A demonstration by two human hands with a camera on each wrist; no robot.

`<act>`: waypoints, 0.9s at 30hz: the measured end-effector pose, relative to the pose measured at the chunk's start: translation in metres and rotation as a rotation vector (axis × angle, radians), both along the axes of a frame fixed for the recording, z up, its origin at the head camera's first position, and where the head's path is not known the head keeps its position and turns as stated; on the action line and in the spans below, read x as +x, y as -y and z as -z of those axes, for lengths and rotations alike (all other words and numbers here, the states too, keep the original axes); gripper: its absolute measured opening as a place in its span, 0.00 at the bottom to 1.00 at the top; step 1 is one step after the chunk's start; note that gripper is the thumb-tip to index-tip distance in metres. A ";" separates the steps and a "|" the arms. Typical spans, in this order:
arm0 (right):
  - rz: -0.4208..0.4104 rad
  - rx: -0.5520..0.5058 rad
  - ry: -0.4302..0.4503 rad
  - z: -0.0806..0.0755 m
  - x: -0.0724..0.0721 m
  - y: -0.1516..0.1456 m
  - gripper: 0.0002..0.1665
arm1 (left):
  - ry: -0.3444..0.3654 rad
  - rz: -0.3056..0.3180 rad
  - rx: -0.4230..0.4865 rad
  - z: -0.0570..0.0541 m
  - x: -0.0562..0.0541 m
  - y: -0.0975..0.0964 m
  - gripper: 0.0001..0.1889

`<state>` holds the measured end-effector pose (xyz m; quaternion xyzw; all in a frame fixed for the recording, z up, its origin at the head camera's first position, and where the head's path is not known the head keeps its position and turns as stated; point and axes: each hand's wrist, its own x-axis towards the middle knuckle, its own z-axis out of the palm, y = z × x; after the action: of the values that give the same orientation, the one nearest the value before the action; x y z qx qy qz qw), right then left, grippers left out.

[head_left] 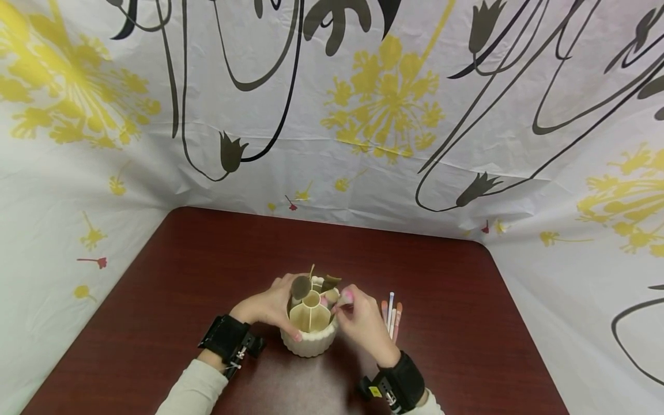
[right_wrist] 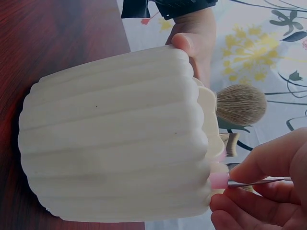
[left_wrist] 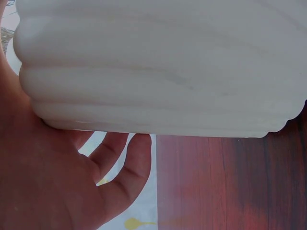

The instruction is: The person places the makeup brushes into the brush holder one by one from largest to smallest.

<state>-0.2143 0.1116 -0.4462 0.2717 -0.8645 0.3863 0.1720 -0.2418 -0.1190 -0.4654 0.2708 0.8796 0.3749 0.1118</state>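
A cream, ribbed makeup brush holder (head_left: 309, 346) stands upright on the table, with a divided insert (head_left: 299, 317) inside it. My left hand (head_left: 270, 304) grips its left side, thumb over the front rim and fingers behind. The ribbed wall fills most of the left wrist view. At the holder's right rim, my right hand (head_left: 363, 324) pinches a makeup brush by its metal ferrule (right_wrist: 235, 183). That brush's pink handle (right_wrist: 219, 180) points into the holder, and its bristles are mostly hidden by the fingers. A fluffy brush (right_wrist: 241, 105) stands bristles-up in another compartment.
Several slim brushes (head_left: 391, 316) lie on the dark red-brown table (head_left: 228, 253), just right of my right hand. A flat-topped brush (right_wrist: 230, 143) also sticks up from the holder. Behind the table's far edge hangs a white, flower-patterned cloth (head_left: 290, 121).
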 end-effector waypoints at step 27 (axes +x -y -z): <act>0.046 0.058 -0.003 -0.001 0.002 0.003 0.13 | -0.013 0.018 0.002 -0.001 0.001 0.000 0.61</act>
<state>-0.2121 0.1088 -0.4451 0.2574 -0.8810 0.3567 0.1743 -0.2413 -0.1193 -0.4646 0.2810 0.8775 0.3729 0.1092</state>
